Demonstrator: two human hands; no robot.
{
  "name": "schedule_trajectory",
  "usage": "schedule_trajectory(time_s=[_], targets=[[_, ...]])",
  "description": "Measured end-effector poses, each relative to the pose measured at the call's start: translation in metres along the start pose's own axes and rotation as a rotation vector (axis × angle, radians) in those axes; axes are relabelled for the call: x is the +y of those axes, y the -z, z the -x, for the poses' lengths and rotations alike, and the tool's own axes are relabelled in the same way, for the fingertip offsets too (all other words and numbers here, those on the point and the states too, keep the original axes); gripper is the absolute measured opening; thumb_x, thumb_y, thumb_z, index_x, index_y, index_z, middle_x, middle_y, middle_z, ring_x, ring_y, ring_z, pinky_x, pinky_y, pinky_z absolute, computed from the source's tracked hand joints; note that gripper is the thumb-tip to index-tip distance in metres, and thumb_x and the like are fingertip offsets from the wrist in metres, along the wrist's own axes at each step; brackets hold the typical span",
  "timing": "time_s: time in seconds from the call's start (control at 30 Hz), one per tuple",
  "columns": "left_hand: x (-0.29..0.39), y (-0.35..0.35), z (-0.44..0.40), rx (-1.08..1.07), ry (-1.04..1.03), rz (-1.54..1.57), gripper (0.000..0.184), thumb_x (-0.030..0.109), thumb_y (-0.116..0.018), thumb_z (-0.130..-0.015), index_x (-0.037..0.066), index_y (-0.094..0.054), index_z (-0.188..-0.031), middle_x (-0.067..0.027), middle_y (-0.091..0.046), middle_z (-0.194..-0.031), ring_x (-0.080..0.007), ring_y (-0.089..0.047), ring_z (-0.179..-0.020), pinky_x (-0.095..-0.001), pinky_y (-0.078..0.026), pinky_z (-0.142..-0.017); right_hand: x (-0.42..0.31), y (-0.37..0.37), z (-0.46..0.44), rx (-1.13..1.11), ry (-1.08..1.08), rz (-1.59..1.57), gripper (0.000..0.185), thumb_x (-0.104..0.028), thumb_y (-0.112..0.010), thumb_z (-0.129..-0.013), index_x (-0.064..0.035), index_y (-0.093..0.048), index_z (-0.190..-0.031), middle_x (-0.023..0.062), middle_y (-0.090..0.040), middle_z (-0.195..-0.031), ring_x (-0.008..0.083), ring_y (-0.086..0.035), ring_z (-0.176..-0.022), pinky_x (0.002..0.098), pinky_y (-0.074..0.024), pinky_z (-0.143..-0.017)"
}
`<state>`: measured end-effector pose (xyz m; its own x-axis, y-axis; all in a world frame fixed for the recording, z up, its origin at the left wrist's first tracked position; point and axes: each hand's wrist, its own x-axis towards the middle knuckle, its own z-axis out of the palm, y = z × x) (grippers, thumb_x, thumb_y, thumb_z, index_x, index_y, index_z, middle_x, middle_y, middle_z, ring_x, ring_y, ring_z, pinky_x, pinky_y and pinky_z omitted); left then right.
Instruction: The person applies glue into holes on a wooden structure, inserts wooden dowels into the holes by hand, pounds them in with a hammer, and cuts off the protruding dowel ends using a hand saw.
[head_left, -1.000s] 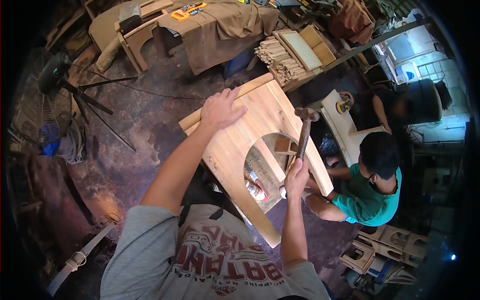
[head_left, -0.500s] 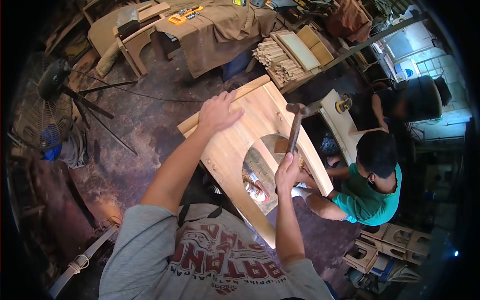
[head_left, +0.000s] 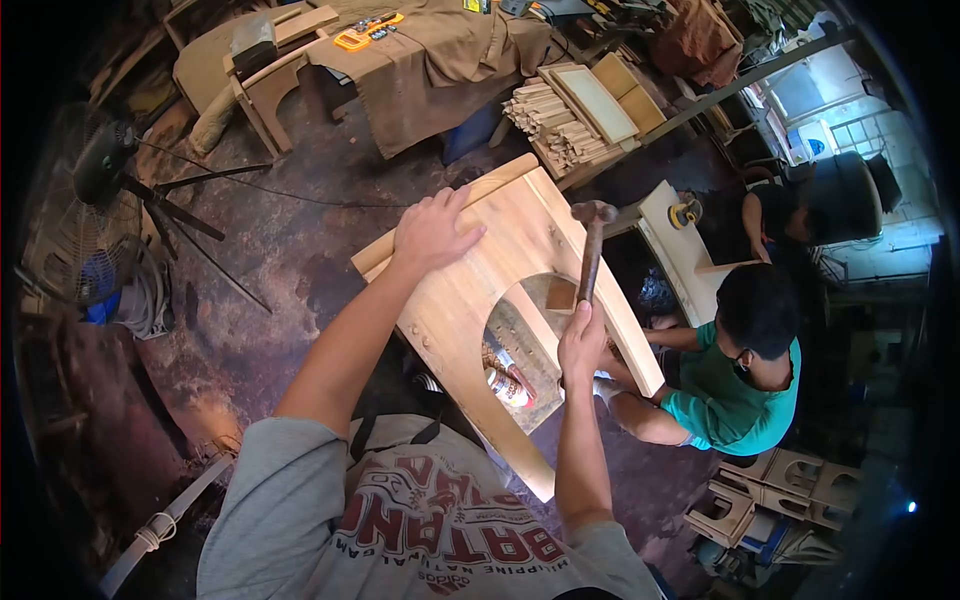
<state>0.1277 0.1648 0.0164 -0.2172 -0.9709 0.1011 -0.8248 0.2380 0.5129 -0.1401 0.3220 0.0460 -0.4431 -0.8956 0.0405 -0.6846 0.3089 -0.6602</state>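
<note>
Wooden panel (head_left: 505, 235) at centre of view, tilted, its arched cutout opening toward 5 o'clock. Left hand (head_left: 436, 230) at the panel's 10 o'clock, palm down and fingers spread near the edge strip (head_left: 505, 176); it presses rather than clasps. Right hand (head_left: 582, 340) at the panel's 4 o'clock, closed round the handle of a hammer (head_left: 590, 265). Hammer head toward the panel's 1 o'clock; contact with the wood cannot be told.

Risks, as judged: a glancing blow could dent the pale face or split the narrow arm beside the cutout, most likely if the head lands off-square. With only a flat palm holding, the panel could skid or twist under a hit. A wide swing toward 4 o'clock could come near the seated co-worker (head_left: 740, 410), whose knee is close to the panel's edge. A knock could also topple the labelled container (head_left: 508, 388) seen through the cutout.

Against the frame half a second back: hammer stands slightly steeper, right hand a little toward 1 o'clock. Left hand keeps the same spot on the panel. Panel sits a touch differently in view, possibly just head motion. Co-worker remains seated, near forearm shifted slightly toward 12 o'clock.
</note>
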Motion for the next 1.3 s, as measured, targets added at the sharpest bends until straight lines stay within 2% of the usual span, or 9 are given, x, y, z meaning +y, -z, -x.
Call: schedule_trajectory(time_s=[0.07, 0.13, 0.17, 0.27, 0.33, 0.43, 0.8, 0.97, 1.3], targets=[[-0.001, -0.004, 0.001, 0.087, -0.048, 0.01, 0.076, 0.056, -0.067, -0.094, 0.009, -0.055, -0.152, -0.0158, -0.066, -0.131, -0.0386, -0.068, -0.117, -0.0489, -0.055, -0.1, -0.001, -0.001, 0.011, 0.037, -0.011, -0.093, 0.039, -0.031, -0.044, -0.115, 0.0015, -0.062, -0.123, 0.0272, -0.066, -0.091, 0.0427, -0.068, -0.083, 0.0515, -0.05, -0.077], [-0.001, -0.004, 0.001, 0.079, -0.041, 0.005, 0.076, 0.056, -0.067, -0.094, 0.009, -0.054, -0.152, -0.0159, -0.066, -0.131, -0.0386, -0.068, -0.117, -0.0489, -0.055, -0.1, 0.001, -0.005, 0.019, 0.2, 0.141, -0.191, 0.038, -0.033, -0.043, -0.117, -0.0004, -0.062, -0.112, 0.0063, -0.055, -0.071, 0.0151, -0.053, -0.062, 0.0355, -0.0432, -0.057], [0.0, -0.002, 0.0, 0.073, -0.036, -0.002, 0.076, 0.056, -0.067, -0.094, 0.009, -0.054, -0.152, -0.0161, -0.066, -0.132, -0.0386, -0.069, -0.116, -0.0489, -0.055, -0.1, 0.0, -0.004, 0.017, 0.202, 0.143, -0.193, 0.038, -0.033, -0.043, -0.117, -0.0004, -0.062, -0.112, 0.0063, -0.055, -0.071, 0.0151, -0.053, -0.062, 0.0355, -0.0432, -0.057], [0.0, 0.0, 0.001, 0.045, -0.033, -0.003, 0.077, 0.055, -0.067, -0.093, 0.011, -0.052, -0.154, -0.0141, -0.065, -0.137, -0.0378, -0.069, -0.118, -0.0486, -0.055, -0.101, -0.004, 0.013, 0.009, 0.19, 0.204, -0.071, 0.039, -0.033, -0.043, -0.117, 0.0005, -0.062, -0.115, 0.0061, -0.054, -0.069, 0.016, -0.052, -0.06, 0.0362, -0.0431, -0.057], [-0.001, -0.001, 0.002, 0.053, -0.04, -0.009, 0.076, 0.054, -0.067, -0.093, 0.011, -0.052, -0.154, -0.0142, -0.065, -0.137, -0.0378, -0.069, -0.118, -0.0486, -0.055, -0.1, -0.019, 0.031, 0.0, 0.009, 0.068, 0.028, 0.036, -0.032, -0.044, -0.115, -0.0031, -0.063, -0.127, 0.0247, -0.067, -0.083, 0.0475, -0.069, -0.081, 0.0553, -0.0495, -0.072], [-0.002, -0.004, 0.0, 0.07, -0.048, -0.011, 0.076, 0.054, -0.067, -0.093, 0.011, -0.052, -0.154, -0.0145, -0.065, -0.136, -0.0379, -0.069, -0.117, -0.0484, -0.055, -0.1, -0.024, 0.035, -0.007, -0.027, 0.022, 0.085, 0.036, -0.034, -0.044, -0.115, -0.0061, -0.064, -0.125, 0.0271, -0.07, -0.085, 0.053, -0.069, -0.085, 0.0603, -0.0493, -0.073], [-0.003, -0.005, 0.002, 0.085, -0.048, 0.023, 0.075, 0.056, -0.067, -0.094, 0.009, -0.054, -0.152, -0.0163, -0.066, -0.133, -0.0403, -0.068, -0.117, -0.0497, -0.054, -0.1, -0.036, 0.053, -0.019, -0.084, 0.025, 0.299, 0.035, -0.035, -0.046, -0.113, -0.0079, -0.066, -0.122, 0.0319, -0.073, -0.09, 0.0562, -0.069, -0.09, 0.0656, -0.049, -0.077], [-0.003, -0.007, 0.003, 0.117, -0.063, 0.005, 0.073, 0.054, -0.067, -0.094, 0.009, -0.055, -0.151, -0.0162, -0.067, -0.132, -0.0403, -0.069, -0.115, -0.0497, -0.055, -0.099, -0.082, 0.085, -0.042, -0.138, 0.287, 0.608, 0.034, -0.036, -0.049, -0.112, -0.0074, -0.066, -0.116, 0.0278, -0.074, -0.09, 0.0517, -0.072, -0.088, 0.063, -0.0544, -0.078], [-0.004, -0.005, 0.004, 0.114, -0.075, 0.023, 0.072, 0.053, -0.067, -0.095, 0.009, -0.055, -0.152, -0.0174, -0.067, -0.131, -0.0408, -0.07, -0.114, -0.0499, -0.055, -0.098, -0.122, 0.09, -0.08, -0.345, 0.462, 0.971, 0.037, -0.038, -0.048, -0.111, -0.0061, -0.068, -0.109, 0.0251, -0.075, -0.086, 0.0459, -0.075, -0.083, 0.0587, -0.0585, -0.074]])
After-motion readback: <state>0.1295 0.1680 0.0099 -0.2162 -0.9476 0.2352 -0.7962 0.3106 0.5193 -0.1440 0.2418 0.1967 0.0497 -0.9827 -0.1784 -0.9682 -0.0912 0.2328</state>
